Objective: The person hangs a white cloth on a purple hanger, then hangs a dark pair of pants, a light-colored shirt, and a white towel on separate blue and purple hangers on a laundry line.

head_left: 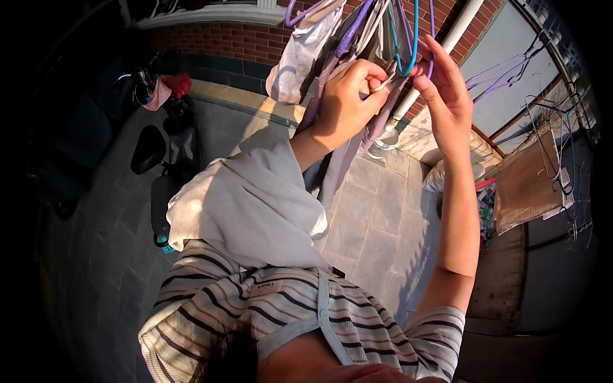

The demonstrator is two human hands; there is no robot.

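My left hand [350,101] is closed, its thumb and fingers pinching a thin whitish strap [383,84]. Over my left forearm hangs a light grey cloth [252,201]. Close by on the right, my right hand [451,105] is raised, its thumb and fingers curled around the lower end of a purple hanger [432,38]. The rounded end of a blue hanger [416,32] sits between the two hands, by my right fingertips. Behind my left hand hang several garments, among them a white one [305,60] and a grey-mauve one [343,163]. Whatever lies inside my left fist is hidden.
A white pipe [461,27] runs down the brick wall [220,45]. Several empty hangers [511,70] and a brown board [533,182] are at the right. A scooter [182,137] stands at the left on grey floor tiles [367,214].
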